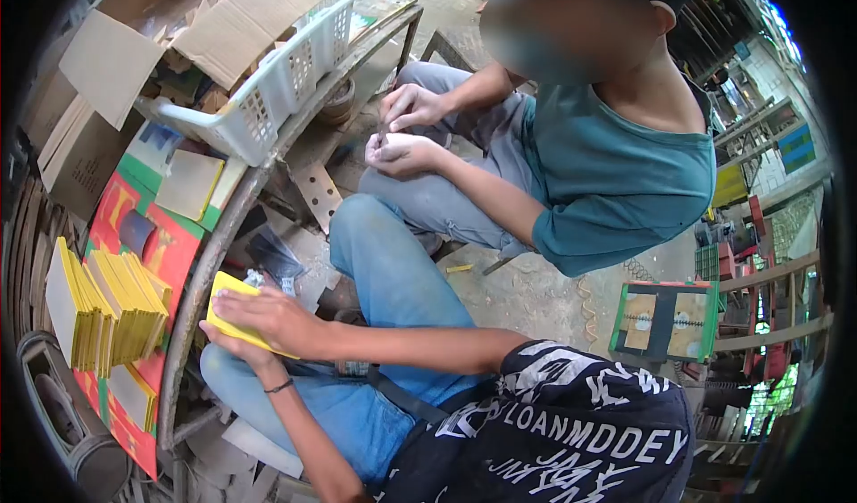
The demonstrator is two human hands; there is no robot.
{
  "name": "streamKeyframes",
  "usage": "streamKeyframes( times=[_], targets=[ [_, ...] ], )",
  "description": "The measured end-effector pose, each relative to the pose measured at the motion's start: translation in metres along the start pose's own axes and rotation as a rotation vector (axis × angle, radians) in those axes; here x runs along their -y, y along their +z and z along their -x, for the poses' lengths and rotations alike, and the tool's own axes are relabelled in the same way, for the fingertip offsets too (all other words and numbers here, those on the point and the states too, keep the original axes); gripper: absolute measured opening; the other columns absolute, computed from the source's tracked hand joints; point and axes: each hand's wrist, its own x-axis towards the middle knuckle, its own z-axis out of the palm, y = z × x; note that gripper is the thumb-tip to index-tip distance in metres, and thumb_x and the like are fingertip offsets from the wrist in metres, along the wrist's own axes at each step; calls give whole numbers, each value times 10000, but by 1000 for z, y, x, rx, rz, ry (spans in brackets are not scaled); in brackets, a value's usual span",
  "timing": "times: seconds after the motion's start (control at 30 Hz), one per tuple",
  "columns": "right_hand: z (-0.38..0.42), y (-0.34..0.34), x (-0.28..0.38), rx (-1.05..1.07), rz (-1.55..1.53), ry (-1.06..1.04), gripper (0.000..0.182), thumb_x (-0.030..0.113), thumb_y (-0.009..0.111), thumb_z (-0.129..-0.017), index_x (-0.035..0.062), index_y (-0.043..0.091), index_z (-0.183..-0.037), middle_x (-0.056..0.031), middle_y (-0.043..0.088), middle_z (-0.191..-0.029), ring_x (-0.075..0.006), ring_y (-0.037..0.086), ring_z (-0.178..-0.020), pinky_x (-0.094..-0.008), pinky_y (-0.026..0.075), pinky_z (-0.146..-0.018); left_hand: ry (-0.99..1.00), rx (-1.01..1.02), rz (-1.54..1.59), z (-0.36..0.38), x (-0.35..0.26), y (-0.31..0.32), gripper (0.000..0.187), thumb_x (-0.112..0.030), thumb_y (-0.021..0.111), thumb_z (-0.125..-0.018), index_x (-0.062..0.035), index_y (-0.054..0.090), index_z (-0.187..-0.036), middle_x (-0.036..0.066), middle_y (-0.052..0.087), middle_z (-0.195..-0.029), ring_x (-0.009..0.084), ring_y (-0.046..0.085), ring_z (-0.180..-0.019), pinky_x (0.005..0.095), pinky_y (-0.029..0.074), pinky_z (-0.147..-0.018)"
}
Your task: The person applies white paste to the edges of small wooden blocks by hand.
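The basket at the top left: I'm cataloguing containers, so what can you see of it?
The basket is white and plastic-looking, with many small openings in its walls. It stands upright on the table, near the edge. A cardboard flap reaches over it, and brown scraps show inside. Its underside is hidden. Nobody touches it.

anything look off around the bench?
Nothing plainly broken or spilled. Slightly untidy: stacked yellow-edged boards sit unevenly, edges staggered. Floor is littered with pale dust and bits, including a stray yellow strip near the people's legs.

The panel (231, 285) is yellow, the jeans (393, 266) blue.
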Motion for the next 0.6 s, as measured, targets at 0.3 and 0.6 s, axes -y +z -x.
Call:
streamKeyframes(
  times=[0.3, 0.6],
  targets=[
    [4, -4, 18, -87, -190, 45, 298, 172, 537, -906, -39, 588, -1110, -192, 619, -1110, -304, 600, -1032, -348, 454, -896, 8, 128, 0, 7, 1, -1, 796, -626, 212, -919, 24, 332, -1363, 157, 409, -1361, 278, 401, -1261, 402, 304, -1070],
    [-7, -4, 4, 93, -195, 333, 410, 98, 520, -855, -26, 493, -1245, -252, 517, -1241, -358, 529, -1141, -378, 440, -975, 1, 279, -28, 13, 3, 0, 823, -644, 208, -911, 26, 309, -1379, 163, 383, -1387, 291, 385, -1277, 418, 298, -1074]
  ],
)
